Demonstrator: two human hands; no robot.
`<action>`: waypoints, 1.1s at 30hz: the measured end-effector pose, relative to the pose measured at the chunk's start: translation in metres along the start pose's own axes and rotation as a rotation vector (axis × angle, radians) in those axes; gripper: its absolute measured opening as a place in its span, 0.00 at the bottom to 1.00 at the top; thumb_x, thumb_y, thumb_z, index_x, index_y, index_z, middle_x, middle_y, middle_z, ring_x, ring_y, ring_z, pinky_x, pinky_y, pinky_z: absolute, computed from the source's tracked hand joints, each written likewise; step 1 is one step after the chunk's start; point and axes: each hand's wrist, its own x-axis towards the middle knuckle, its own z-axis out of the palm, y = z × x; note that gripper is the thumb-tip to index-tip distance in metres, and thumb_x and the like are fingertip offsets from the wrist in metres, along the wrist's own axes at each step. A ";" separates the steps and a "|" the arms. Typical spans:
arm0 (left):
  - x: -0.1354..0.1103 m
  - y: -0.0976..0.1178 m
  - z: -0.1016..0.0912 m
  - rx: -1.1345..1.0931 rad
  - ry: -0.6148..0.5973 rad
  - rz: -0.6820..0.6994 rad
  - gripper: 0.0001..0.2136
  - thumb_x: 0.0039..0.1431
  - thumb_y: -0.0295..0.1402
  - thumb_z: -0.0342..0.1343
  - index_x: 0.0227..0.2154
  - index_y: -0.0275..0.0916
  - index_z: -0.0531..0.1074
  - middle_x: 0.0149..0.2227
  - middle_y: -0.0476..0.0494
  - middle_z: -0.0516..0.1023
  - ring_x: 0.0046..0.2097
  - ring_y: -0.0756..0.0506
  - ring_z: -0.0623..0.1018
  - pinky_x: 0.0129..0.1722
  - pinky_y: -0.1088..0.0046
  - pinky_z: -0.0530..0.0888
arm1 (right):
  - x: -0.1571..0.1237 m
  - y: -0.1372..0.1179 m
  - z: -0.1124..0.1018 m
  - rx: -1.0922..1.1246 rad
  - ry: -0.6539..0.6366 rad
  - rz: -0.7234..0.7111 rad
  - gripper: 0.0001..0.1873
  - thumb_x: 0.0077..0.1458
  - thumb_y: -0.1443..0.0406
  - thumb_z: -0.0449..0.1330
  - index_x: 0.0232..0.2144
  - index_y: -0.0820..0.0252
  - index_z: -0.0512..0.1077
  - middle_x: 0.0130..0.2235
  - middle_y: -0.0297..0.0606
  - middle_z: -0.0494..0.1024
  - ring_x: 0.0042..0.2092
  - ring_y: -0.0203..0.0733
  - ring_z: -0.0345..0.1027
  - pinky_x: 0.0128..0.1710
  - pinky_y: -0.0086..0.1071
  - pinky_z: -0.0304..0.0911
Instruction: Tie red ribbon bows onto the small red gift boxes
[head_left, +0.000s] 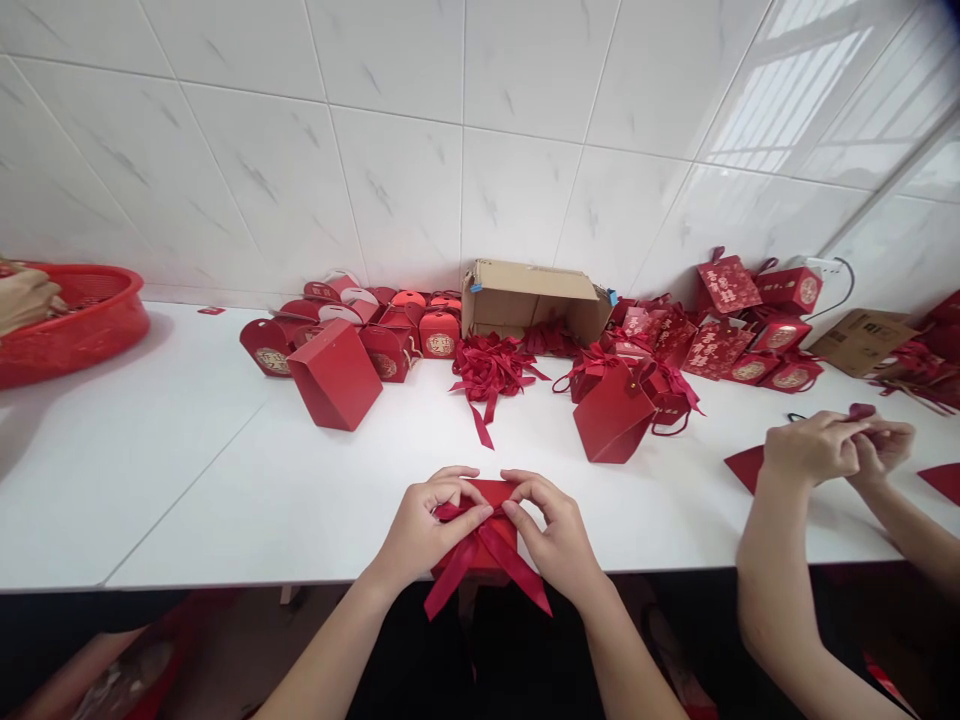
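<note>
"Well, what's the left hand (pixel 431 522) gripping?"
"The red ribbon (pixel 456 574), pinched in its fingers (pixel 471 519); the right hand (pixel 553 527) seems to pinch it too, though that spot is half hidden."
"And the red box (pixel 493 490)?"
"Beneath the ribbon, between both hands, at the counter's (pixel 225 480) near edge."
"Farther off?"
"A ribbon pile (pixel 491 375), then a cardboard carton (pixel 532 276) by the tiled wall (pixel 525 170)."
</note>
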 end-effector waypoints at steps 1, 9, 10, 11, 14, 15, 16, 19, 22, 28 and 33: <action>-0.001 0.000 0.000 -0.004 0.005 -0.011 0.14 0.53 0.34 0.59 0.15 0.40 0.64 0.32 0.44 0.80 0.54 0.40 0.72 0.51 0.63 0.70 | 0.000 0.000 0.000 0.004 0.004 0.004 0.07 0.58 0.63 0.56 0.29 0.57 0.70 0.48 0.45 0.75 0.50 0.46 0.68 0.51 0.42 0.63; -0.004 0.005 0.000 0.012 0.054 -0.114 0.07 0.50 0.35 0.62 0.21 0.40 0.75 0.37 0.41 0.81 0.54 0.39 0.73 0.51 0.62 0.71 | -0.004 0.006 -0.006 0.062 -0.030 0.071 0.09 0.58 0.61 0.56 0.28 0.58 0.68 0.49 0.45 0.74 0.52 0.46 0.67 0.51 0.42 0.64; -0.004 0.004 0.000 0.017 0.059 -0.125 0.06 0.49 0.36 0.62 0.23 0.40 0.76 0.39 0.41 0.80 0.53 0.39 0.73 0.52 0.61 0.71 | -0.004 0.007 -0.007 0.070 -0.037 0.092 0.10 0.58 0.60 0.56 0.27 0.58 0.68 0.50 0.45 0.73 0.53 0.46 0.67 0.51 0.42 0.64; -0.004 0.003 0.001 0.021 0.066 -0.133 0.06 0.49 0.36 0.62 0.24 0.40 0.77 0.41 0.40 0.80 0.53 0.39 0.73 0.52 0.60 0.71 | -0.005 0.008 -0.008 0.075 -0.039 0.113 0.10 0.58 0.59 0.56 0.27 0.58 0.68 0.52 0.45 0.72 0.54 0.47 0.66 0.51 0.42 0.64; -0.005 0.001 0.003 0.030 0.084 -0.142 0.07 0.50 0.38 0.62 0.25 0.40 0.77 0.46 0.39 0.78 0.53 0.38 0.73 0.52 0.59 0.71 | -0.006 0.008 -0.009 0.098 -0.034 0.163 0.12 0.57 0.58 0.56 0.26 0.58 0.67 0.54 0.47 0.70 0.56 0.48 0.64 0.49 0.43 0.66; -0.005 0.001 0.004 0.035 0.083 -0.141 0.07 0.50 0.38 0.61 0.26 0.40 0.77 0.47 0.38 0.77 0.54 0.38 0.73 0.52 0.59 0.71 | -0.006 0.007 -0.008 0.114 -0.034 0.176 0.13 0.57 0.57 0.56 0.25 0.59 0.67 0.54 0.48 0.70 0.56 0.48 0.64 0.49 0.43 0.66; -0.005 0.002 0.004 0.041 0.079 -0.137 0.07 0.50 0.38 0.61 0.26 0.40 0.77 0.48 0.38 0.77 0.54 0.38 0.73 0.52 0.60 0.71 | -0.006 0.007 -0.008 0.133 -0.033 0.186 0.13 0.57 0.57 0.56 0.25 0.59 0.67 0.53 0.48 0.70 0.55 0.48 0.64 0.49 0.43 0.66; -0.006 0.006 0.005 0.053 0.054 -0.122 0.06 0.51 0.36 0.60 0.28 0.40 0.77 0.49 0.39 0.76 0.56 0.38 0.71 0.51 0.61 0.73 | -0.004 0.005 -0.005 0.191 -0.019 0.209 0.15 0.57 0.55 0.56 0.25 0.59 0.66 0.52 0.49 0.71 0.55 0.48 0.64 0.49 0.43 0.66; -0.008 0.010 0.005 0.056 0.040 -0.109 0.04 0.50 0.34 0.60 0.29 0.41 0.77 0.47 0.40 0.77 0.57 0.38 0.70 0.50 0.64 0.74 | -0.003 0.005 -0.006 0.228 -0.034 0.220 0.15 0.57 0.55 0.56 0.26 0.59 0.66 0.51 0.48 0.71 0.53 0.47 0.66 0.49 0.41 0.66; -0.011 0.013 0.007 0.098 0.046 -0.063 0.03 0.51 0.31 0.59 0.26 0.39 0.76 0.43 0.39 0.78 0.54 0.39 0.73 0.52 0.63 0.71 | 0.003 0.002 -0.020 0.111 -0.182 0.173 0.14 0.58 0.57 0.54 0.25 0.59 0.64 0.51 0.44 0.72 0.52 0.45 0.66 0.46 0.38 0.65; -0.009 0.013 0.005 0.131 0.024 -0.033 0.03 0.50 0.32 0.59 0.26 0.38 0.75 0.43 0.40 0.77 0.52 0.40 0.73 0.49 0.67 0.72 | 0.009 -0.003 -0.031 -0.056 -0.255 0.152 0.13 0.60 0.60 0.52 0.25 0.58 0.62 0.50 0.42 0.72 0.48 0.42 0.68 0.42 0.36 0.63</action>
